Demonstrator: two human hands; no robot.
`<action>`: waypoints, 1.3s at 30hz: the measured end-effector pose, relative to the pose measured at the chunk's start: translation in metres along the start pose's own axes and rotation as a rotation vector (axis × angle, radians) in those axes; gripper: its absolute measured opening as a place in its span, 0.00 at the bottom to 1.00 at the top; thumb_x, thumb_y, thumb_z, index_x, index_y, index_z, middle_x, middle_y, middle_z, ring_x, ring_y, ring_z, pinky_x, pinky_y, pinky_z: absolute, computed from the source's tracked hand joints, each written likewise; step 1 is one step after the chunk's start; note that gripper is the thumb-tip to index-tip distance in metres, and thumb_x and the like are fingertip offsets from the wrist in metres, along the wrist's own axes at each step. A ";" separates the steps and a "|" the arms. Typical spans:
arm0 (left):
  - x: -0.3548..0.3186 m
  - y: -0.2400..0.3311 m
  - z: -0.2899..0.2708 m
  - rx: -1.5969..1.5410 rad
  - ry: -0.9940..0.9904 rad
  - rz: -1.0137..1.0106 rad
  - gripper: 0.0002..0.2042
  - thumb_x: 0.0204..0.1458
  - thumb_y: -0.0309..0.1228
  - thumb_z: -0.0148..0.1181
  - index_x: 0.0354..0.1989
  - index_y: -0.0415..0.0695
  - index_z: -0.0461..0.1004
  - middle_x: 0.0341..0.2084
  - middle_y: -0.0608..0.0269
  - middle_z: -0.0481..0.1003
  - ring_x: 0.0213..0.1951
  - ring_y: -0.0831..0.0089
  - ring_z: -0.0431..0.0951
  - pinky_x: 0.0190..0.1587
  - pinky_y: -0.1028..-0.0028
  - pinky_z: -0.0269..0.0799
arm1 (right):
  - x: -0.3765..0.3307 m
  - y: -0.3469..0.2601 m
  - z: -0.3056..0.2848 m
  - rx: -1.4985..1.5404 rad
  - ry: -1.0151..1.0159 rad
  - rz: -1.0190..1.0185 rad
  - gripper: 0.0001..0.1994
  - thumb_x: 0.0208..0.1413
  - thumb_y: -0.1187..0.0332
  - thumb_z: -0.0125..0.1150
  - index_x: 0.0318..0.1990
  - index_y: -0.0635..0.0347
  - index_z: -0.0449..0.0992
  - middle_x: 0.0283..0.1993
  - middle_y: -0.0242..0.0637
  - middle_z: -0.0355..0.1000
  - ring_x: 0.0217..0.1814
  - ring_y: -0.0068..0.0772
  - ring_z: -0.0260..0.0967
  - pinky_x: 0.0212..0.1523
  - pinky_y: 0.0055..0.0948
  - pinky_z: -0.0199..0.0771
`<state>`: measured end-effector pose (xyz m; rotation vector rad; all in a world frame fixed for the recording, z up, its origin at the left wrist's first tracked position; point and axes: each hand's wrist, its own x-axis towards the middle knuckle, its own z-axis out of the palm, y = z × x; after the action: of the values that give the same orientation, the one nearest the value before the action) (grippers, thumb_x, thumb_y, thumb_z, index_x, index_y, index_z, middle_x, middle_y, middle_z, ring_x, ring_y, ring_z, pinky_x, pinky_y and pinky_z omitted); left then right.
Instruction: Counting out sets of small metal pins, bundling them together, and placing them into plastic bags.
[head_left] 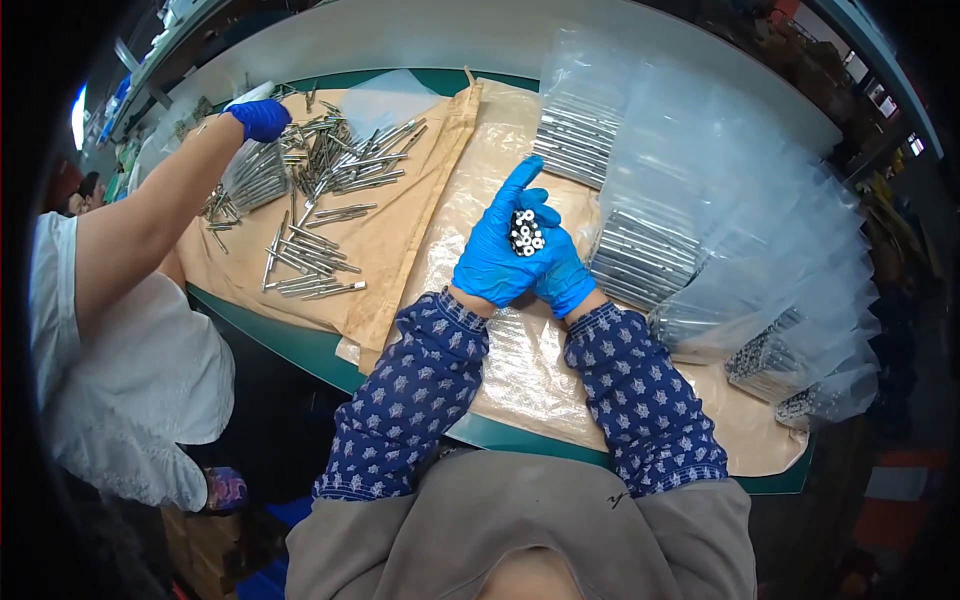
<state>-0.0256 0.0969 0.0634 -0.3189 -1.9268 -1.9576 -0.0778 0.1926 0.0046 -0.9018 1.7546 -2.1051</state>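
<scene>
Both of my hands, in blue gloves, are together over the middle of the table. Between them is a bundle of thin metal rods [526, 235], showing several round, pale ends with holes toward me. My left hand [490, 258] wraps the bundle from the left, its index finger stretched away from me. Closed against the right side and underneath is my right hand [564, 274]. The rods' far length is hidden by the gloves. Just to the right lie clear plastic bags of rods [645, 255], and another bagged row [578, 138] lies farther back.
Loose metal rods [345, 165] are heaped on brown sheeting [400, 270] at the left. A co-worker's dark-blue gloved hand [262, 120] is at that heap, beside a bagged bundle [256, 178]. More filled bags [770, 365] line the right edge. Clear film [535, 370] covers the middle.
</scene>
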 end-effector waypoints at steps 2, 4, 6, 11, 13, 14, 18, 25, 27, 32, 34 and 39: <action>-0.001 0.002 0.006 -0.066 0.066 -0.030 0.36 0.38 0.24 0.67 0.59 0.42 0.59 0.41 0.58 0.73 0.48 0.70 0.71 0.53 0.71 0.65 | 0.005 0.001 -0.001 -0.167 0.014 -0.004 0.19 0.48 0.74 0.59 0.50 0.61 0.67 0.45 0.39 0.72 0.47 0.32 0.70 0.47 0.26 0.70; -0.003 0.004 0.006 0.136 0.083 0.035 0.27 0.40 0.22 0.63 0.53 0.40 0.65 0.43 0.58 0.73 0.48 0.70 0.71 0.52 0.72 0.66 | 0.000 -0.004 0.009 -0.252 0.040 -0.022 0.20 0.45 0.71 0.62 0.48 0.61 0.68 0.43 0.40 0.72 0.45 0.34 0.71 0.45 0.26 0.71; -0.007 0.009 0.002 0.220 0.029 0.097 0.20 0.42 0.21 0.60 0.47 0.39 0.68 0.45 0.57 0.72 0.47 0.70 0.72 0.52 0.73 0.67 | -0.013 -0.004 0.018 -0.422 0.097 -0.094 0.21 0.44 0.71 0.62 0.48 0.61 0.67 0.43 0.39 0.72 0.44 0.35 0.71 0.43 0.26 0.71; -0.012 0.008 -0.003 0.053 -0.071 -0.057 0.23 0.41 0.23 0.64 0.49 0.39 0.67 0.45 0.58 0.72 0.46 0.70 0.72 0.51 0.73 0.68 | -0.013 0.014 0.010 0.281 0.062 0.187 0.28 0.40 0.73 0.66 0.52 0.62 0.63 0.44 0.35 0.71 0.48 0.30 0.69 0.49 0.25 0.70; -0.013 0.016 -0.001 0.053 -0.023 0.077 0.22 0.41 0.22 0.64 0.47 0.40 0.68 0.43 0.59 0.73 0.44 0.73 0.73 0.49 0.73 0.69 | -0.014 0.005 0.014 0.122 0.032 0.078 0.27 0.41 0.72 0.66 0.51 0.62 0.64 0.44 0.35 0.71 0.48 0.31 0.69 0.49 0.26 0.70; -0.015 0.011 -0.004 0.055 -0.022 0.074 0.22 0.41 0.22 0.64 0.47 0.40 0.68 0.43 0.59 0.73 0.44 0.73 0.73 0.49 0.73 0.69 | -0.015 0.000 0.014 -0.041 0.003 -0.035 0.26 0.41 0.72 0.66 0.50 0.61 0.65 0.44 0.36 0.71 0.48 0.32 0.69 0.48 0.26 0.70; -0.023 -0.001 0.007 0.262 0.095 0.140 0.18 0.41 0.22 0.63 0.43 0.42 0.70 0.37 0.61 0.74 0.42 0.73 0.74 0.46 0.74 0.70 | -0.022 0.000 0.018 0.019 0.099 0.044 0.18 0.45 0.67 0.63 0.45 0.58 0.70 0.44 0.38 0.71 0.48 0.34 0.69 0.47 0.29 0.70; -0.023 0.021 -0.003 -0.132 -0.082 -0.151 0.42 0.35 0.25 0.69 0.63 0.43 0.53 0.44 0.57 0.71 0.44 0.70 0.72 0.51 0.73 0.68 | -0.032 -0.023 0.015 -0.121 -0.063 -0.029 0.19 0.45 0.71 0.64 0.47 0.59 0.70 0.44 0.34 0.71 0.45 0.26 0.70 0.45 0.25 0.71; -0.022 0.012 -0.011 -0.102 -0.136 -0.151 0.40 0.35 0.28 0.70 0.61 0.44 0.56 0.44 0.58 0.71 0.45 0.70 0.72 0.51 0.72 0.67 | -0.034 -0.018 0.015 0.070 -0.083 0.033 0.19 0.43 0.73 0.66 0.46 0.57 0.72 0.44 0.31 0.71 0.44 0.24 0.69 0.44 0.24 0.71; -0.026 -0.001 -0.019 0.054 -0.330 -0.013 0.24 0.37 0.34 0.70 0.46 0.46 0.71 0.43 0.61 0.73 0.45 0.67 0.72 0.51 0.71 0.67 | -0.049 -0.006 0.010 0.052 -0.115 0.053 0.22 0.38 0.74 0.70 0.45 0.56 0.72 0.44 0.31 0.71 0.45 0.25 0.69 0.45 0.24 0.71; -0.027 -0.001 -0.020 0.039 -0.302 -0.012 0.22 0.38 0.32 0.69 0.44 0.46 0.72 0.42 0.61 0.73 0.45 0.66 0.73 0.52 0.70 0.67 | -0.052 -0.005 0.008 0.031 -0.091 0.167 0.22 0.38 0.74 0.71 0.45 0.56 0.73 0.43 0.31 0.71 0.45 0.25 0.68 0.46 0.24 0.70; -0.025 -0.004 -0.025 0.057 -0.360 0.023 0.20 0.38 0.29 0.69 0.42 0.44 0.73 0.44 0.58 0.72 0.47 0.65 0.72 0.52 0.69 0.67 | -0.048 -0.001 -0.001 -0.117 -0.154 0.063 0.23 0.39 0.75 0.69 0.46 0.52 0.72 0.45 0.29 0.70 0.46 0.26 0.68 0.48 0.25 0.69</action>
<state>-0.0026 0.0744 0.0481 -0.7166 -2.1785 -1.9282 -0.0411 0.2200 -0.0084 -0.9970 1.8169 -1.8580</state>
